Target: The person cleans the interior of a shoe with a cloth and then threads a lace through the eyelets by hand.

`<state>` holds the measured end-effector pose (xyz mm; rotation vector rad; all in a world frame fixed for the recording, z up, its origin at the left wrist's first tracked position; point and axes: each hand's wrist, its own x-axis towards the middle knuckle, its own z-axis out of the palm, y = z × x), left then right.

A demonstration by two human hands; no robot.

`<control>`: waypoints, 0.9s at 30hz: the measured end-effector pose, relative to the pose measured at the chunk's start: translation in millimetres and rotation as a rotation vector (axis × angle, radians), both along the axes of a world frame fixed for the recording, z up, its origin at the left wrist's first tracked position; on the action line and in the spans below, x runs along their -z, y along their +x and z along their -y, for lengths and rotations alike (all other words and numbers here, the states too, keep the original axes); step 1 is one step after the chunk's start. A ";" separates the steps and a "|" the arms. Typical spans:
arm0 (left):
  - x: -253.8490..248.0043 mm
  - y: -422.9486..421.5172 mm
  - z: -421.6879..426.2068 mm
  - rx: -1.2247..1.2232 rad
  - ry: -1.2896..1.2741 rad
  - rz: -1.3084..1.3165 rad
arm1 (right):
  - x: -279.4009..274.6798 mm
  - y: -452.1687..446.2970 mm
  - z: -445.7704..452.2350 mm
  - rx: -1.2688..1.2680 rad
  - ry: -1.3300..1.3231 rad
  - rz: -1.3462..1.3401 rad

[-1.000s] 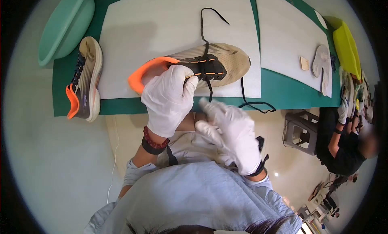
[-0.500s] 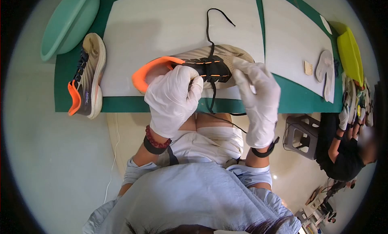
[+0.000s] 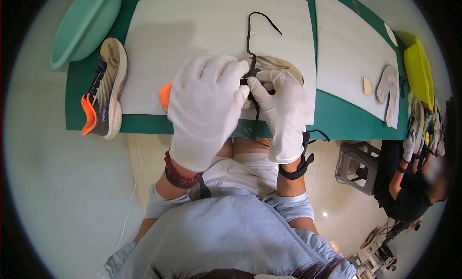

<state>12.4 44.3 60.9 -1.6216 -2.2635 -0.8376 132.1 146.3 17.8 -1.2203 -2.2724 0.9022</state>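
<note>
A beige and black sneaker [image 3: 288, 67] lies sideways on the white board, its orange heel collar [image 3: 164, 95] showing past my left hand. One loose end of its black shoelace [image 3: 248, 36] runs up over the board, and another hangs toward the table's front edge. Both hands wear white gloves. My left hand [image 3: 207, 110] covers most of the shoe's opening, fingertips closed at the lacing. Against them, my right hand [image 3: 285, 110] pinches the lace with thumb and forefinger. The exact grip at the eyelets is partly hidden by the fingers.
The matching sneaker [image 3: 113, 86] stands at the left table edge beside a teal basin [image 3: 79, 36]. On the right board lie an insole [image 3: 386, 89] and a small beige piece [image 3: 367, 86]. Beyond are a yellow-green bin [image 3: 418, 72], a grey stool [image 3: 358, 168] and a co-worker in black [image 3: 406, 192].
My right hand has moved left from the toe to the lacing and now pinches there. My left hand has shifted up over the shoe, and the two hands' fingertips meet at the lace.
</note>
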 end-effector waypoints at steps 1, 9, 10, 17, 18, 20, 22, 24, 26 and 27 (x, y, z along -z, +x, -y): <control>7.2 -4.3 -2.1 0.005 -0.076 -0.013 | 0.7 -1.4 0.3 0.012 -0.003 0.002; 32.4 -15.8 2.3 0.021 -0.100 0.248 | 5.3 -6.5 0.5 0.008 0.054 -0.003; 32.9 -18.5 2.2 0.038 -0.070 0.314 | 4.8 -6.6 -0.3 0.019 0.035 -0.005; 26.0 -31.4 7.7 0.034 -0.030 0.677 | 5.8 2.8 -1.1 0.047 -0.196 -0.242; 23.5 -28.8 7.2 0.020 -0.037 0.723 | 7.1 3.7 -2.3 0.049 -0.219 -0.261; 28.5 -25.7 5.9 -0.008 0.006 0.745 | 6.9 4.3 -3.6 0.048 -0.229 -0.254; 33.7 -24.7 5.2 -0.018 0.069 0.716 | 4.1 5.2 -3.4 0.043 -0.201 -0.203; 37.6 -25.4 4.6 -0.012 0.147 0.638 | 2.4 6.1 -2.0 0.038 -0.206 -0.232; 39.2 -26.2 5.2 -0.006 0.148 0.618 | 1.1 5.8 -0.8 0.035 -0.208 -0.239; 39.6 -26.0 5.2 -0.002 0.148 0.608 | 0.5 6.0 -0.7 0.035 -0.207 -0.230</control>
